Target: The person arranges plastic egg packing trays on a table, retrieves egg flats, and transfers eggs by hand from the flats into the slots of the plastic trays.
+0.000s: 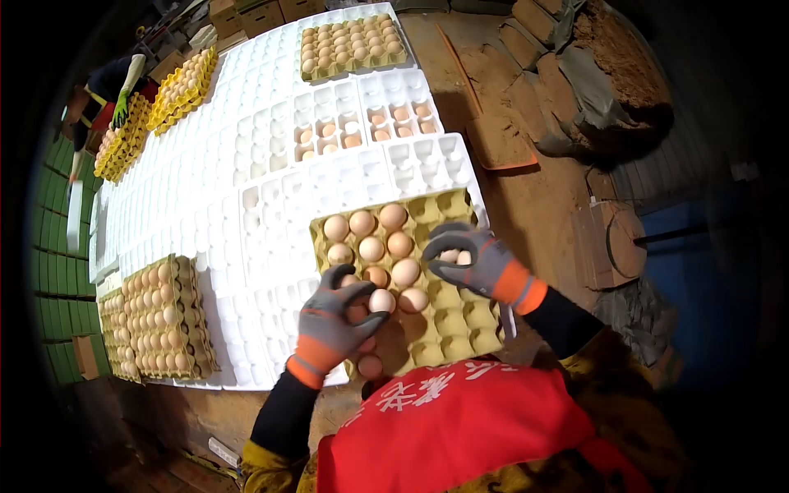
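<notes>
A pulp egg tray (431,353) lies in front of me, with brown eggs in its left and middle cups and bare cups on the right. My left hand (333,320), in a grey glove with an orange cuff, curls over the tray's left side. Its thumb and fingers are closed around a pale egg (381,301); another egg shows partly under the palm. Over the tray's right side, my right hand (477,255), gloved alike, has its fingers bent around two eggs (450,256). Part of these eggs is hidden by the glove.
White moulded egg trays (279,205) cover the table, a few cups holding eggs. Stacked filled trays (156,316) stand at the left, another filled tray (352,45) at the far end. A co-worker's gloved hand (121,111) touches yellow trays (182,89). A shovel (501,148) lies right.
</notes>
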`<move>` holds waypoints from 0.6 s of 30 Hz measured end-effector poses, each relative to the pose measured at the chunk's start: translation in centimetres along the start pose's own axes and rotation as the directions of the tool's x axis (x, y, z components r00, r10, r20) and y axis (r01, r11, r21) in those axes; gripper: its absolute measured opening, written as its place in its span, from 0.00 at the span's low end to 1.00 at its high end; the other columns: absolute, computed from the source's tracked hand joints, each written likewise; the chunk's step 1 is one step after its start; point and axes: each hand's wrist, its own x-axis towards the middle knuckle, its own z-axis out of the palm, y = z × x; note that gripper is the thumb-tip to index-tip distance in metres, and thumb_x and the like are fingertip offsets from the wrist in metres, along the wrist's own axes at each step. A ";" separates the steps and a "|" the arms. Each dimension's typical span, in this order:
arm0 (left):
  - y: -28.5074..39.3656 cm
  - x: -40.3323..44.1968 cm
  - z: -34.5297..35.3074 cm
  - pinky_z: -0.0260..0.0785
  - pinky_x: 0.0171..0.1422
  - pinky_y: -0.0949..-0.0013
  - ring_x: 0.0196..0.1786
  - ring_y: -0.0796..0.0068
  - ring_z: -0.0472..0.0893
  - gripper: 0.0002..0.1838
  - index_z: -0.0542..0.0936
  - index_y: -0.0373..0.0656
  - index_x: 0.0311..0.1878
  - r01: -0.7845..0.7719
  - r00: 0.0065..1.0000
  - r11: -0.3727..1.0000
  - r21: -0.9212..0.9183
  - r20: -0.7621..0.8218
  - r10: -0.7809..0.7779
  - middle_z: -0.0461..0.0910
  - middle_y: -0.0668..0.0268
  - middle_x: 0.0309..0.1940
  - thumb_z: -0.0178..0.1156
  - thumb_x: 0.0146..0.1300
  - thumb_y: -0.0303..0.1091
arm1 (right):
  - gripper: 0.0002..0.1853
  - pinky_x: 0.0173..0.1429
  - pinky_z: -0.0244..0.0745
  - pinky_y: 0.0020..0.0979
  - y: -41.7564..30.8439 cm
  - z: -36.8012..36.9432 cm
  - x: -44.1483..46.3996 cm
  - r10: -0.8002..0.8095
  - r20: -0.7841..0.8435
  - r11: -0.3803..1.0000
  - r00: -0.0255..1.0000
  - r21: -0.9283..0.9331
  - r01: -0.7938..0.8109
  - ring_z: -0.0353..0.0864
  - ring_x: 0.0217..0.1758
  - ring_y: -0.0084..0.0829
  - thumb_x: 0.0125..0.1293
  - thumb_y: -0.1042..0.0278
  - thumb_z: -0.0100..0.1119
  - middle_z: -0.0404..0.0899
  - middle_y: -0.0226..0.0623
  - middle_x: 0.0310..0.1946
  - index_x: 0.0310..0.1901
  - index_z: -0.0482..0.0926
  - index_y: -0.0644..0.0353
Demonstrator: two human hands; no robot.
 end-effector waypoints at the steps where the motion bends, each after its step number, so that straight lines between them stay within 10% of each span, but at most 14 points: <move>1: -0.3 1.0 -1.1 0.74 0.62 0.59 0.58 0.58 0.79 0.24 0.86 0.47 0.52 0.070 0.997 0.979 -0.190 -0.015 -0.074 0.75 0.54 0.59 0.77 0.50 0.36 | 0.16 0.55 0.79 0.38 -0.7 -1.5 1.0 -0.036 -0.018 0.994 0.999 -0.109 0.034 0.84 0.51 0.39 0.58 0.53 0.71 0.79 0.37 0.55 0.44 0.86 0.52; 7: -4.8 11.1 -4.4 0.72 0.61 0.62 0.56 0.60 0.79 0.20 0.85 0.40 0.52 0.059 0.962 0.962 -0.268 -0.243 -0.127 0.74 0.55 0.58 0.74 0.54 0.31 | 0.11 0.42 0.74 0.41 -2.5 2.8 1.3 -0.150 0.408 0.608 0.901 -0.680 0.410 0.77 0.45 0.40 0.66 0.55 0.56 0.73 0.43 0.60 0.45 0.80 0.49; 18: -8.0 20.0 -1.1 0.73 0.57 0.65 0.51 0.68 0.81 0.23 0.84 0.40 0.53 -0.002 0.989 0.988 -0.151 -0.150 -0.021 0.78 0.62 0.54 0.75 0.56 0.39 | 0.18 0.43 0.75 0.41 -2.7 4.5 -1.7 0.150 0.294 0.663 0.944 -0.738 0.124 0.75 0.50 0.42 0.64 0.53 0.59 0.66 0.42 0.72 0.53 0.81 0.46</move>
